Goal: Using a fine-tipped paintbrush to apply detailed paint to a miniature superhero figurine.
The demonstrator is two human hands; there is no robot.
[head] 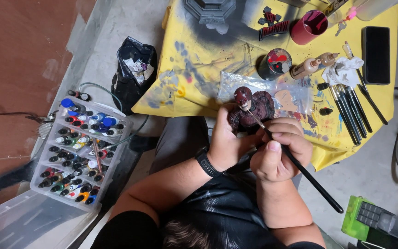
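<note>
Left hand (224, 138) clamps the small, rigid, probably light bust (249, 108) at its base — right hand (279, 150), at 3 o'clock, pinches the thin brush (300, 168) near the ferrule.

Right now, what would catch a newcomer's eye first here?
At centre, the left hand grips a dark red bust figure while the right hand puts a thin black brush to its face. Left on the floor stands a clear rack of paint bottles.

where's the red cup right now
In the head view the red cup stands near the top right of the yellow cloth, right of a dark red emblem piece and above the paint-splattered round jar.
</note>
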